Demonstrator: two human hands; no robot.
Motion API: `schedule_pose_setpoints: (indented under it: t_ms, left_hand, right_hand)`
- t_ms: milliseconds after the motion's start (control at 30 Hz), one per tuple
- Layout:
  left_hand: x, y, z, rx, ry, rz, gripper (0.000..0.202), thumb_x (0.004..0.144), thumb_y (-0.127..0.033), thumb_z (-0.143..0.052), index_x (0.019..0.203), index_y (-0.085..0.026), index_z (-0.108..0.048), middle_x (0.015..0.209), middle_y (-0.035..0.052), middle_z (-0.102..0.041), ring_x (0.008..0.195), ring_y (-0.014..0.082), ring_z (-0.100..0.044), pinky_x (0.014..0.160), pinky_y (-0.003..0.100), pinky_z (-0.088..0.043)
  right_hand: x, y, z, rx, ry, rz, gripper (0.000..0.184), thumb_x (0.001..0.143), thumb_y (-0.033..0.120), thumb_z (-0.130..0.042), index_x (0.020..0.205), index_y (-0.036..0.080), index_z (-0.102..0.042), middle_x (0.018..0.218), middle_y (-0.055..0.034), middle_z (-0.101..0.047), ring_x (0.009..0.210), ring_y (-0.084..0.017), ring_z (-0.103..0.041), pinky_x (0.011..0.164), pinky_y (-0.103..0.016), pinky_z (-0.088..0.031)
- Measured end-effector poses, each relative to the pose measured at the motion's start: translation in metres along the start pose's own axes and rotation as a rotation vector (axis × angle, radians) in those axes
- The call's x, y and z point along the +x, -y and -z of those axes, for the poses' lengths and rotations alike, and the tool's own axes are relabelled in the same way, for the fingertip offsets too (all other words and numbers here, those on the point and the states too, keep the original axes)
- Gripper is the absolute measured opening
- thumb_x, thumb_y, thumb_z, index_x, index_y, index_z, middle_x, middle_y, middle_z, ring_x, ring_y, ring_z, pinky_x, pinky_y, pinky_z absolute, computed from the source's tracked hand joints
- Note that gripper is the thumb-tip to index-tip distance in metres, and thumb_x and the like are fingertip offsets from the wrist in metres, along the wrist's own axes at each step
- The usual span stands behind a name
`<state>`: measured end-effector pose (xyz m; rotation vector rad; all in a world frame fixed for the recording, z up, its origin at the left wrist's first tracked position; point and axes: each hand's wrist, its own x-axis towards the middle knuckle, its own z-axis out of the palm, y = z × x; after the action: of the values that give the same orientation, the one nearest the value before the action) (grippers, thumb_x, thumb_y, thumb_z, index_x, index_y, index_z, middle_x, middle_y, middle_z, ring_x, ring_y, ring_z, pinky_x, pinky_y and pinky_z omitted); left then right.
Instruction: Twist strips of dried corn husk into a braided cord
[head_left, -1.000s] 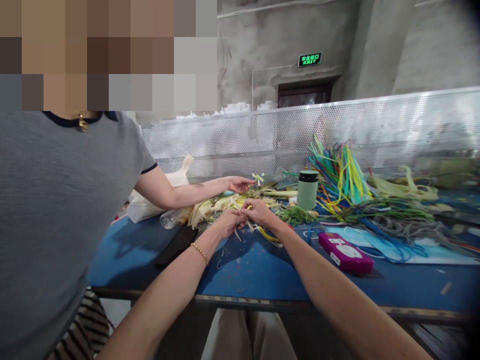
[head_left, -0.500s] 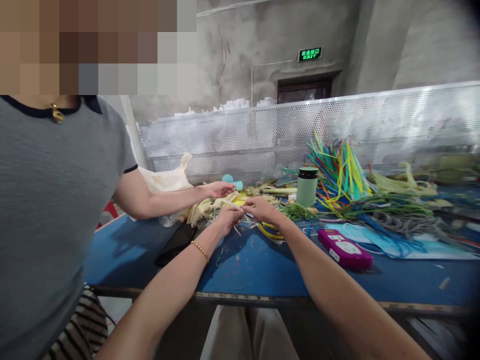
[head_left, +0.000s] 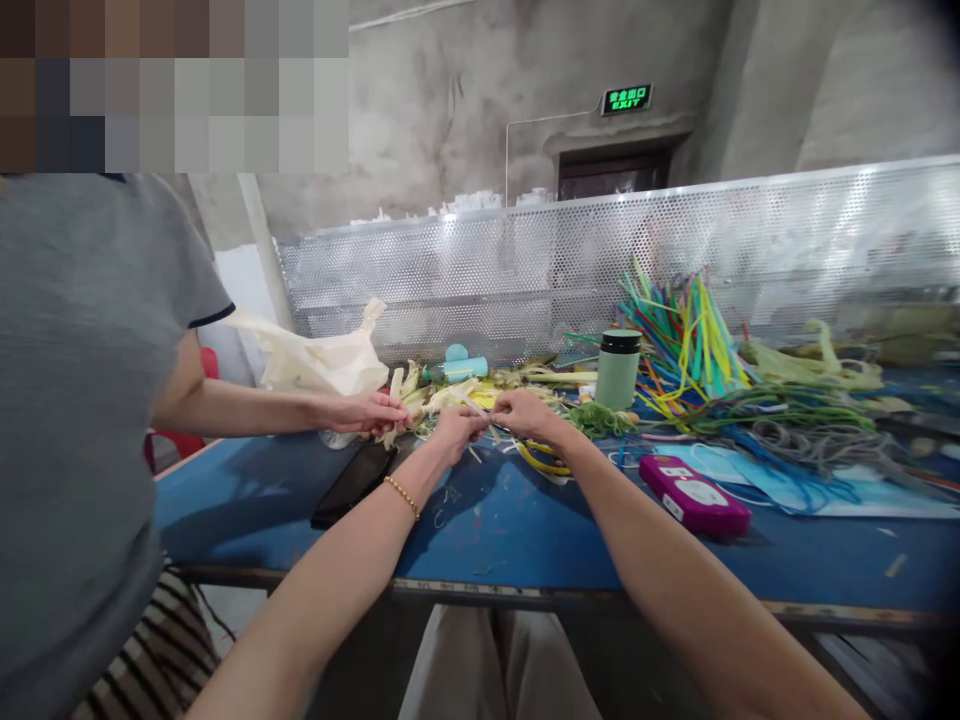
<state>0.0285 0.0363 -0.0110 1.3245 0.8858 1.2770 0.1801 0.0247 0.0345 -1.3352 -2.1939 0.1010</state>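
At the middle of a blue surface (head_left: pixel 525 540), the left grip (head_left: pixel 452 427) and right grip (head_left: pixel 523 410) meet, both pinched on 1 thin pale strip (head_left: pixel 484 412) just above it. Just left, a co-worker's hand (head_left: pixel 365 411) rests on pale husks (head_left: pixel 420 395). A green bottle (head_left: pixel 618 368) stands farther right.

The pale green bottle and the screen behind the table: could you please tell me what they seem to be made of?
The pale green bottle looks matt-coated, metal or plastic: an even, dull surface under a black cap. The screen looks like perforated sheet metal: silvery sheen, regular rows of small holes.
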Motion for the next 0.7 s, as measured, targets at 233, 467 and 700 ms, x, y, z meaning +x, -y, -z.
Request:
schedule_pose_setpoints:
  t_ms: [233, 467, 700]
  left_hand:
    - [-0.0008, -0.0011, 0.0004, 0.043, -0.019, -0.016, 0.014, 0.061, -0.011, -0.07, 0.053, -0.011, -0.059, 0.047, 0.001, -0.053, 0.045, 0.0077, -0.044, 0.048, 0.022, -0.031]
    - [-0.0009, -0.0032, 0.0034, 0.058, 0.0, -0.048, 0.015, 0.057, -0.016, -0.073, 0.05, -0.011, -0.06, 0.045, 0.0015, -0.052, 0.046, 0.0085, -0.044, 0.049, 0.023, -0.031]
    - [0.0008, -0.0046, 0.0065, 0.042, 0.021, -0.063, 0.018, 0.055, -0.019, -0.076, 0.052, -0.011, -0.061, 0.046, 0.0019, -0.053, 0.047, 0.0089, -0.045, 0.049, 0.024, -0.031]
  right_hand:
    - [0.0024, -0.0047, -0.0035, 0.046, 0.009, 0.023, 0.019, 0.073, 0.027, -0.063, 0.073, 0.012, -0.074, 0.068, -0.0033, -0.068, 0.064, -0.013, -0.056, 0.058, -0.022, -0.034]
    - [0.0026, -0.0045, -0.0053, 0.133, 0.001, 0.052, 0.019, 0.072, 0.027, -0.062, 0.074, 0.012, -0.074, 0.066, -0.002, -0.065, 0.064, -0.013, -0.054, 0.058, -0.023, -0.035]
    - [0.0042, -0.0082, -0.0059, 0.164, -0.014, 0.068, 0.019, 0.071, 0.029, -0.061, 0.072, 0.013, -0.073, 0.059, 0.0006, -0.059, 0.059, -0.011, -0.048, 0.056, -0.022, -0.031]
